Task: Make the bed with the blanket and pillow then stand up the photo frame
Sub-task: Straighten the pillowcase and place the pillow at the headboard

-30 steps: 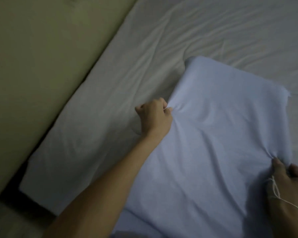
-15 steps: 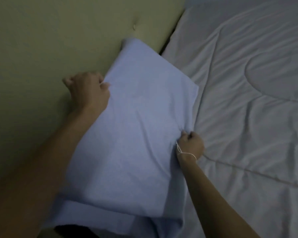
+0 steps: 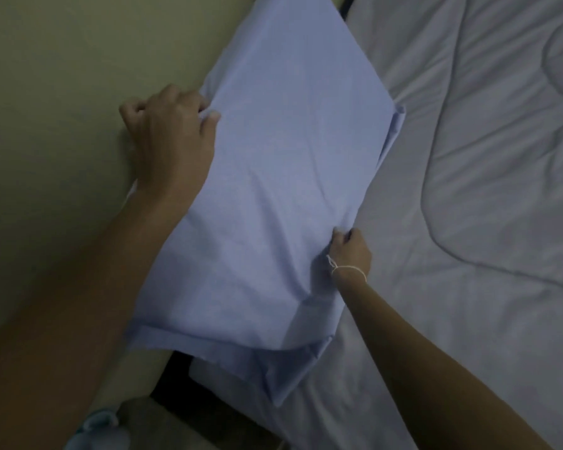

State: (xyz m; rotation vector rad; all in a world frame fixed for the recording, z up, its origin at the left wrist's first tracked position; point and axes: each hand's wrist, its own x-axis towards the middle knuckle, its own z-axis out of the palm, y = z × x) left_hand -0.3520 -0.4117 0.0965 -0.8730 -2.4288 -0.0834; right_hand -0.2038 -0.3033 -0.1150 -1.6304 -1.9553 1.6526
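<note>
Blue cloth covers the pillow [image 3: 283, 177], which lies at the head of the bed, tilted, with its long left side against the tan headboard [image 3: 62, 102] and its right side next to the white blanket [image 3: 488, 196]. The left hand [image 3: 173, 141] holds the pillow's left edge; its fingers are curled and the thumb presses into the cloth, so this grip is pinching the pillow. The right hand [image 3: 350, 251] holds the pillow's right edge lower down, fingers bunched on a fold of cloth, so this grip is pinching the pillow too. A thin pale string [image 3: 348, 271] is tied round the right wrist. The loose open end of the pillowcase hangs over the near corner of the bed. The blanket is spread over the bed on the right, with soft wrinkles and stitched lines. Something light blue [image 3: 98, 427] shows at the bottom left, too blurry to tell what it is.
</note>
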